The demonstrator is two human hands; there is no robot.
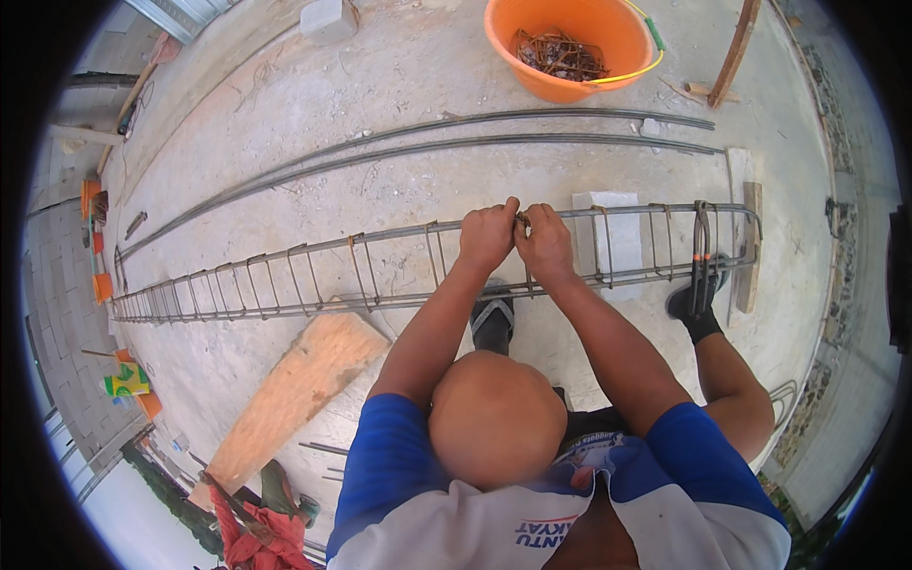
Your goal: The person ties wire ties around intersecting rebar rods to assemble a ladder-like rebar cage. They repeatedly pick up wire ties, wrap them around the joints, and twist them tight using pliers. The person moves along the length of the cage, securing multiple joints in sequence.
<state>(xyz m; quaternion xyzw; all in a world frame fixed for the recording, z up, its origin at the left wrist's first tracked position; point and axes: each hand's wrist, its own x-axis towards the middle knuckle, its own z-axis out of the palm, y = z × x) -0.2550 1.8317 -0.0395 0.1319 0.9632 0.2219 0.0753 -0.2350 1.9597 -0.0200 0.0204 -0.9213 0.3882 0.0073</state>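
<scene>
A long steel rebar cage (369, 271) with square stirrups stretches across in front of me, left to right. Both my hands are closed at its far top bar, close together. My left hand (487, 237) is pinched against the bar, thumb up. My right hand (545, 245) pinches a small rusty bit of tie wire (522, 224) between the two hands; the fingers hide most of it. Farther right, dark pincers (701, 256) with orange bands on the handles hang over the cage bars. Under the cage's right part stands a pale block (619, 249).
Loose rebar rods (427, 134) lie beyond the cage. An orange bucket (551, 87) of scrap wire stands at the far side. A wooden board (294, 389) lies near left, and a timber piece (750, 247) sits by the cage's right end. My feet are under the cage.
</scene>
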